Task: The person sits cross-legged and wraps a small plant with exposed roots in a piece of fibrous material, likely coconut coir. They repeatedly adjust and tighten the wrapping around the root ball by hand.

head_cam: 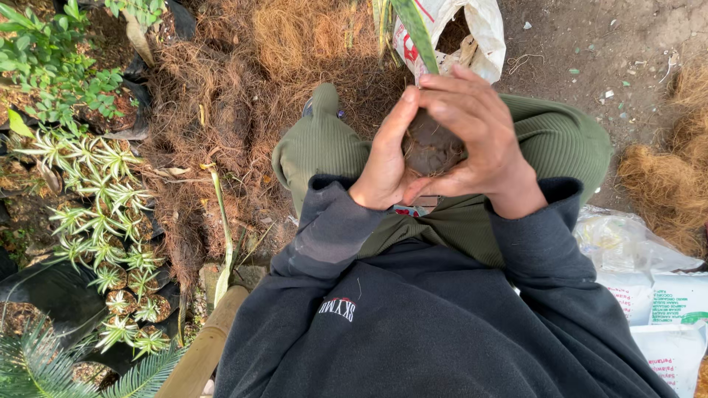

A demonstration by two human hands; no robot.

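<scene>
Both my hands are cupped around a dark brown root ball of soil and fibre (430,145), held over my lap. My left hand (385,158) wraps its left side, fingers pressed against it. My right hand (479,140) covers the top and right side. A long green leaf (415,31) rises from the ball toward the top of the view. I sit with green trousers (324,144) and a dark sweatshirt (413,317).
A white sack (483,33) of brown fibre stands open ahead. Dry coconut fibre (243,81) covers the ground at left, with another heap (667,184) at right. Small striped potted plants (110,221) line the left. White printed bags (664,309) lie at right. A bamboo pole (203,350) lies lower left.
</scene>
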